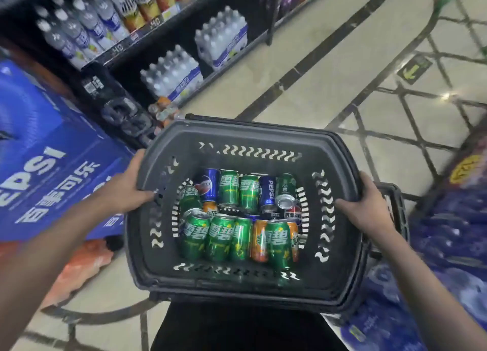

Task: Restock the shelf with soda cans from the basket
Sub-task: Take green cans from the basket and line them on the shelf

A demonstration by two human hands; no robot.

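— Basket (245, 137), dark plastic, held level over pale tiled floor (329, 47); gripped on both sides.

— Grip?

— Left hand (129, 190) curled over left rim, thumb on the outer edge, fingers hooked inside the wall. Right hand (361, 206) clamped on right rim the same way, fingertips folded inward. Hands well apart, basket between them.

— Contents?

— Soda cans (237, 216) lying on their sides in two rough rows on the bottom. Mostly green cans (220, 237), a few blue ones (267, 190), orange ones (259, 241) partly buried under the green. Exact count impossible: lower layer hidden by upper cans.

— Shelf?

— Upper left, dark shelf (147, 32) with tall clear bottles (87, 26), heavily blurred; labels unreadable. Price tags on the edge smeared, only digits resembling 40 legible. Below, shrink-wrapped bottle packs (174, 74) on the lowest level, somewhat sharper.

— Anything else?

— Blue carton (50, 161) at left, lettering cut off by the frame edge. Orange package (81, 263) under it, half hidden by the left forearm. Blue blurred wrapped goods (448, 232) at right, too smeared to identify. Second dark basket edge (395, 208) peeking from behind the right hand, mostly hidden. Dark clothing (237, 329) below the basket, cropped at the bottom.
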